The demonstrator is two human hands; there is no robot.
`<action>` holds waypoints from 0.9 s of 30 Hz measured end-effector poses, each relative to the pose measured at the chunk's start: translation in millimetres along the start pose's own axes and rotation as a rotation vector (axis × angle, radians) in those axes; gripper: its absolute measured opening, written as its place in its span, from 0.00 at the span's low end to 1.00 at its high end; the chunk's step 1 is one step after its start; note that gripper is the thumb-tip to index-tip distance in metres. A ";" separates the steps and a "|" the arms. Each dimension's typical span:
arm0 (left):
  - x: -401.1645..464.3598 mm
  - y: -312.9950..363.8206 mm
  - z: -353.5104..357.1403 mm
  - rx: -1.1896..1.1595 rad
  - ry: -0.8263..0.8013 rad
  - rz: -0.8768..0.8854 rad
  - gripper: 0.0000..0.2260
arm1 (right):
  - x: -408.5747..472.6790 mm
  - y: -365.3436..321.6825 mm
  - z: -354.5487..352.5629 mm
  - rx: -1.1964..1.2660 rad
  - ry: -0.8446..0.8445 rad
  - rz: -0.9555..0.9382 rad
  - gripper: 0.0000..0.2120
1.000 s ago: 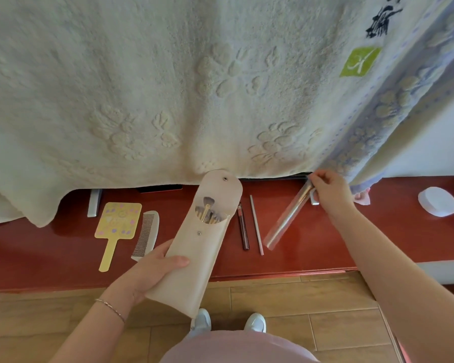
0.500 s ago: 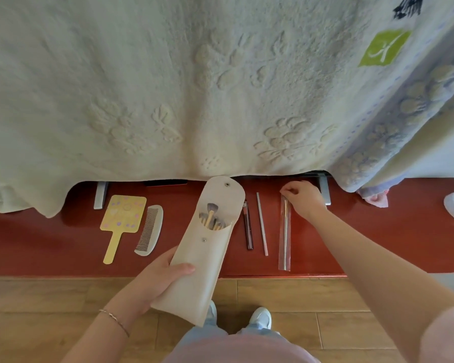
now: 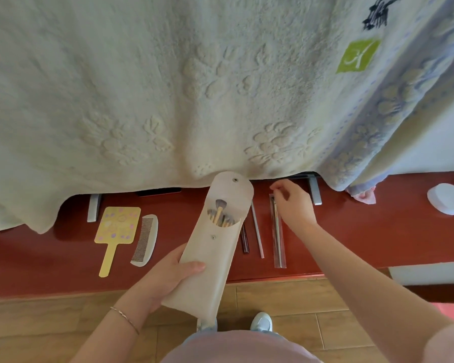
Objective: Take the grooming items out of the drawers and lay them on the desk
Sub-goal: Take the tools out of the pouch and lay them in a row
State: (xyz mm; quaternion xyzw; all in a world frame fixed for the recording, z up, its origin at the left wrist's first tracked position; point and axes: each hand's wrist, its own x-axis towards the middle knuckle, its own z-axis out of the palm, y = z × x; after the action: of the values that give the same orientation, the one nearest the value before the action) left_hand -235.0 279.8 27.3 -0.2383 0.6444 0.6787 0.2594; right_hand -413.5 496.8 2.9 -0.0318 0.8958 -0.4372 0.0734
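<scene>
Your left hand grips the pale brush pouch around its lower half, thumb on the front. The flap is open and the brushes poke out of the top. The pouch is tilted up over the near edge of the red tabletop, not lying on it.

Your right hand is just above the top end of the clear sleeve, which lies flat on the tabletop with a thin brush inside. Its fingers are curled close together, but I cannot tell if they pinch anything.

The next good move looks like this: bring your right hand to the pouch mouth and pull one brush by its handle. Keep the pouch tipped up so the others do not slide out. Hold it steady with your left hand.

Lay each brush in the bare space to the right of the sleeve. Keep it straight, in line with the gray stick and the dark pencil. The yellow mirror and the comb can stay put.
</scene>
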 end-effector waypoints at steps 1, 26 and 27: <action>1.7 1.7 1.2 0.027 -0.017 0.001 0.28 | -12.2 -9.8 -0.6 0.062 0.036 -0.024 0.06; 9.5 -4.2 -12.0 0.106 0.002 -0.038 0.29 | -6.0 -15.2 -50.7 0.691 0.293 0.320 0.06; 9.3 -6.0 -12.9 0.095 0.028 -0.036 0.29 | -1.3 -10.1 -55.8 0.674 0.290 0.321 0.06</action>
State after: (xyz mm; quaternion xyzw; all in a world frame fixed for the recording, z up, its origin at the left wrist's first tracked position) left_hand -238.2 267.5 15.9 -0.2468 0.6751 0.6392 0.2732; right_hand -421.1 534.2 44.9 0.1966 0.6968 -0.6896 0.0197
